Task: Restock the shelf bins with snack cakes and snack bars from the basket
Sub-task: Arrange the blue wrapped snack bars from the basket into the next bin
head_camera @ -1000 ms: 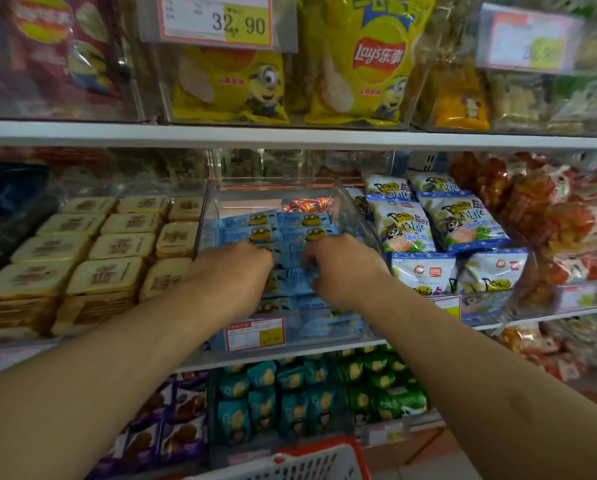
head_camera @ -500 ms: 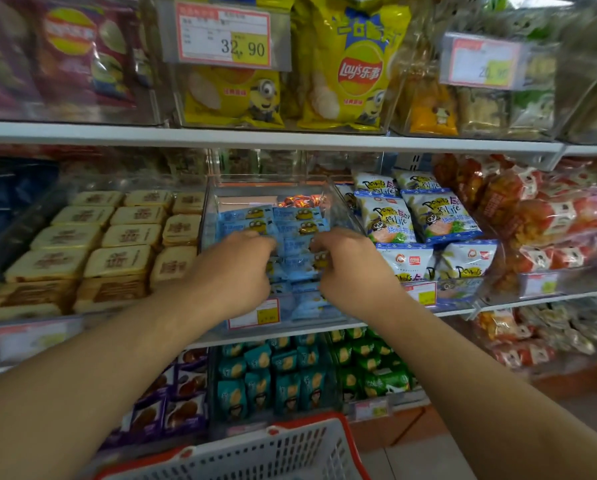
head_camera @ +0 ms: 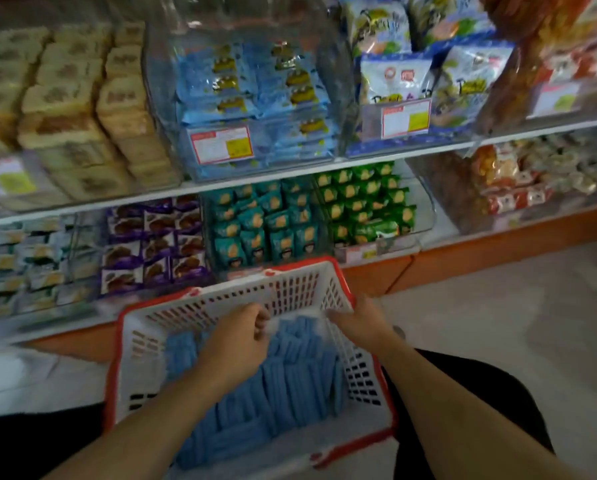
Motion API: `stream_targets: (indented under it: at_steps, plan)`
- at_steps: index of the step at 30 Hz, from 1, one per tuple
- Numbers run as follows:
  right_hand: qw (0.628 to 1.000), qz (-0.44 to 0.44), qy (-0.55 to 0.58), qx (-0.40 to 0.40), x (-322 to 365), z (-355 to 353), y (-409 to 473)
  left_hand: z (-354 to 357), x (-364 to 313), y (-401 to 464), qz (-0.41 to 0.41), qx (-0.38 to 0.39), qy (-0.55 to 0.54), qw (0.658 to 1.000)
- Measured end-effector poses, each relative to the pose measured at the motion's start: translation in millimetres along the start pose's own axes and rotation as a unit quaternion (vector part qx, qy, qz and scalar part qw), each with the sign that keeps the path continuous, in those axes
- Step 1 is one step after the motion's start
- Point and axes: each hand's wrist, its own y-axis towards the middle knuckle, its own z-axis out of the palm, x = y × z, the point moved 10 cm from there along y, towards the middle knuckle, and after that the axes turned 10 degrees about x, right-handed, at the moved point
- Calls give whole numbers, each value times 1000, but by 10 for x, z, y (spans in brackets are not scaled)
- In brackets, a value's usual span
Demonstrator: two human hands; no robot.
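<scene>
Reaching down from the clear shelf bin [head_camera: 255, 98] into the basket [head_camera: 335, 282]: left hand [head_camera: 236, 336] loosely curled, empty, above blue snack packs [head_camera: 290, 375]; right hand [head_camera: 359, 323] open beside them, starting another refill.

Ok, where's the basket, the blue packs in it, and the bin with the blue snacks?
basket [head_camera: 338, 271]: head view, red rim at its far edge.
blue packs [head_camera: 297, 382]: head view, middle of the pile.
clear bin [head_camera: 221, 145]: head view, price label on its front.

A single head-worn view looks steeply down, close over the basket [head_camera: 338, 289], shelf bins [head_camera: 255, 98] beyond.
</scene>
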Motion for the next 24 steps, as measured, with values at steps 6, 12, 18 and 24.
stream_targets:
  at_steps: [6,12,18,24]
  plan:
    - [998,-15,62,-18,-81,41,149,600,439,385,-78,56,-6,995]
    - [996,18,74,-36,-160,121,222,1097,480,829,-84,113,11,990]
    - [995,22,92,-31,-182,171,248,1400,437,1091,-53,149,125,979]
    - [996,23,78,-36,-163,176,241,1034,304,951,-59,107,140,983]
